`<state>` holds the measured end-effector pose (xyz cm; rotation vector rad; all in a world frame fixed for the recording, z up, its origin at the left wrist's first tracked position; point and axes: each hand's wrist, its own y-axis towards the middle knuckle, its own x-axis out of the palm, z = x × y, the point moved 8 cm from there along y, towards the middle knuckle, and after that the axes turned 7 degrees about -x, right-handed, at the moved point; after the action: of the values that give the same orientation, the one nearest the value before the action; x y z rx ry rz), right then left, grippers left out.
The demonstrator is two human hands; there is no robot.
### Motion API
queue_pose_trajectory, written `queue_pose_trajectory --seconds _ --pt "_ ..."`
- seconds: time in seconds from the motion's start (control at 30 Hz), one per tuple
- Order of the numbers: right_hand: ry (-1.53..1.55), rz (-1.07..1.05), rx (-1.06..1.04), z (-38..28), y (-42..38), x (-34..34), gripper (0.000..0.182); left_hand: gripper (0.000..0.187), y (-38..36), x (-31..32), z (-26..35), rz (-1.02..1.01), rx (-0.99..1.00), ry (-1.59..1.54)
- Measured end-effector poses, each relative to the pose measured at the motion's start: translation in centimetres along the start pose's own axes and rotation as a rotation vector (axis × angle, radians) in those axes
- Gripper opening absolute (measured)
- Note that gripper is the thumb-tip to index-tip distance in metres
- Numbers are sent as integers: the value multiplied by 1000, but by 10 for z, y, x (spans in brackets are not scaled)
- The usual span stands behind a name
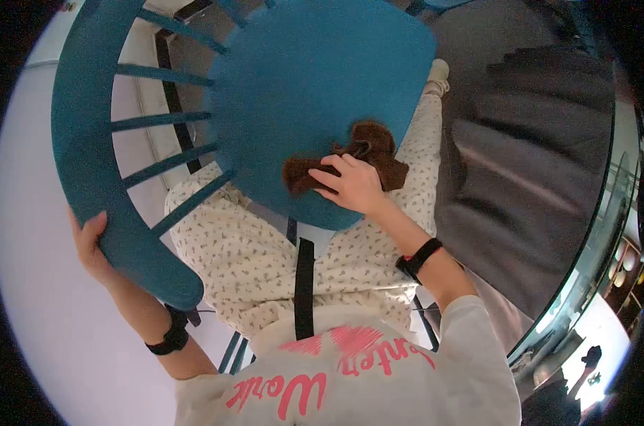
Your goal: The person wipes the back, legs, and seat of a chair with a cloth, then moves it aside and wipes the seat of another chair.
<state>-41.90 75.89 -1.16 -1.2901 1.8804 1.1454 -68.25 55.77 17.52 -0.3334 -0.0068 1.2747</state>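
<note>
A blue chair stands in front of me, its seat (300, 78) facing up and its curved backrest (87, 135) on the left side. My left hand (91, 245) is wrapped round the outer edge of that backrest near its lower end. On the seat's near edge, my right hand (354, 186) has its fingers curled over a bunched brown cloth (373, 142). Part of the cloth sticks out left of the fingers, and a folded part lies beyond them. Black bands are on both wrists.
A dark grey cloth with folds (520, 156) covers the surface on the right, bounded by a dark curved edge. The chair's spindles (166, 121) join backrest and seat. My legs in patterned trousers (229, 263) straddle the near side of the chair.
</note>
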Motion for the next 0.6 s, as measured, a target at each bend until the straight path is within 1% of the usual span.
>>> queue_pose_trajectory --seconds 0.1,0.13,0.17,0.2,0.23,0.27,0.3,0.33,0.4,0.43,0.47,0.53,0.57,0.6 --pt "-38 63 72 35 1 -22 33 53 6 2 1 -40 -37 3" --pt "-71 77 110 57 3 -28 30 53 6 9 3 -47 -28 7" --pt "-134 128 128 78 7 -39 30 53 5 9 2 -1 -17 -39" --pt "-181 120 182 102 12 -49 27 53 4 8 2 41 -6 -84" --pt "-235 205 202 124 16 -64 26 53 4 7 1 33 -6 -77" --pt "-269 233 250 146 21 -74 27 53 6 2 -1 16 -23 -61" --pt "-305 288 247 165 27 -84 28 53 6 -1 -3 0 -39 -49" --pt "-361 292 285 187 31 -87 26 53 5 4 -2 -5 -37 -47" --pt "-409 318 386 224 43 -102 25 57 -1 17 4 59 15 -109" --pt "-434 331 442 239 45 -108 26 57 -3 25 8 50 26 -112" --pt "-439 342 444 242 48 -111 26 58 -5 29 9 61 1 -110" --pt "-455 383 560 251 48 -115 25 60 -8 30 10 70 -26 -108" --pt "-464 387 560 246 47 -115 25 61 -9 26 8 82 -39 -108" --pt "-410 390 555 235 42 -112 25 62 -8 23 5 92 -54 -112"
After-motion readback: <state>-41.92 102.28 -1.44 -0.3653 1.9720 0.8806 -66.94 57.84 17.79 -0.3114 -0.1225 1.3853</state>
